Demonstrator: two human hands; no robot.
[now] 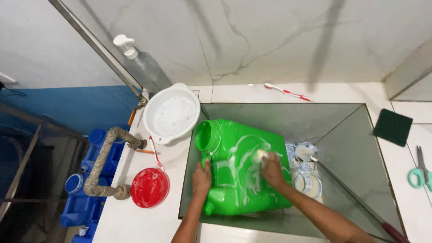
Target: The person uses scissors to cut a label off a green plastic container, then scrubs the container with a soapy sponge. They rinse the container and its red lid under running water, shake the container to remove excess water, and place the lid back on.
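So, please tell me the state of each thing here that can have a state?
Green jerrycan: on its side in the sink, uncapped, soapy.
Red lid: off, on the counter.
White basin: upright, sudsy inside.
Scissors: closed.
Left hand: steadying the can.
Right hand: pressing a sponge.

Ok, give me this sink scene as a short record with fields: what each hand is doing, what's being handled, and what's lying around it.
left hand: grips the green jug near its handle, steadying it
right hand: presses a small pale scrubber against the jug's side
jug: lies on its side in the sink, mouth open, soap streaks on it
left counter: white basin, red lid, soap pump bottle
back ledge: toothbrush
right counter: dark green scouring pad, scissors
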